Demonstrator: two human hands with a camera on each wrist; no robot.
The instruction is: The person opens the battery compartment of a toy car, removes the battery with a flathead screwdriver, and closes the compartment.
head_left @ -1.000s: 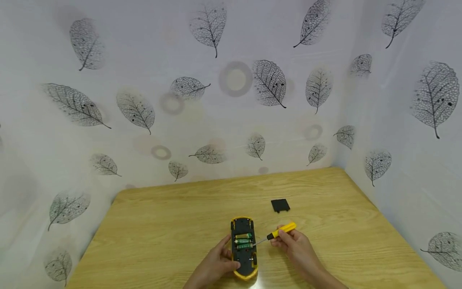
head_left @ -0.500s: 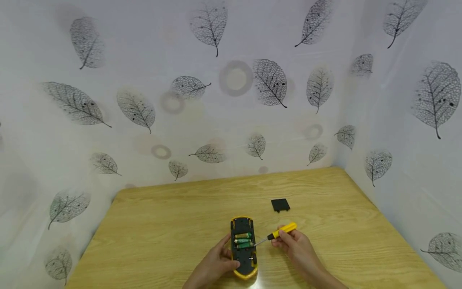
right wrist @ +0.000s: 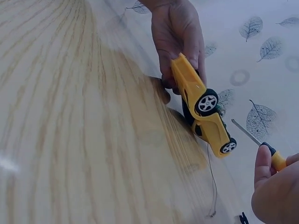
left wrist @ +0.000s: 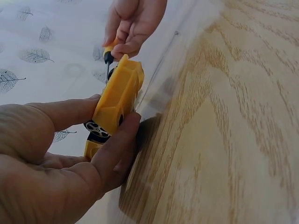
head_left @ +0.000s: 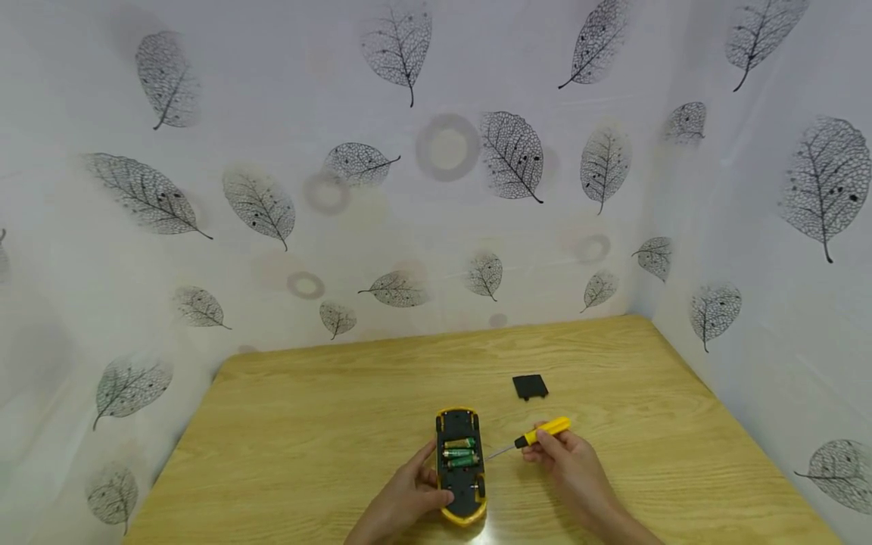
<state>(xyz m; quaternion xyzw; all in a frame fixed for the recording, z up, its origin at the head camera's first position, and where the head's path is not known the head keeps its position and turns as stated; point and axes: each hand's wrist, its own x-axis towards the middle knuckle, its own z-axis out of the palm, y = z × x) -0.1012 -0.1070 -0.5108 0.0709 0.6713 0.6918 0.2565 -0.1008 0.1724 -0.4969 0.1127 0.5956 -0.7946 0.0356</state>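
A yellow toy car (head_left: 459,424) is held upside down by my left hand (head_left: 409,496), thumb on its black underside and fingers along its left side. Three green batteries (head_left: 459,453) lie in its uncovered compartment, the nearest slightly slanted. My right hand (head_left: 568,465) pinches a screwdriver (head_left: 545,432) with a yellow handle, its tip just right of the car and apart from the batteries. In the right wrist view, a gap shows between the screwdriver (right wrist: 250,133) and the car (right wrist: 210,126). The left wrist view shows my fingers and thumb around the yellow body (left wrist: 117,100).
A black battery cover (head_left: 530,386) lies on the wooden table (head_left: 327,424) beyond my right hand. A thin wire (right wrist: 213,182) trails near the car in the right wrist view. Leaf-patterned sheeting (head_left: 422,227) stands behind the table and along its sides.
My right hand has drawn the screwdriver to the right, its tip leaving the nearest battery's end. That battery now lies more slanted, right end farther up. My left hand and the car stay put.
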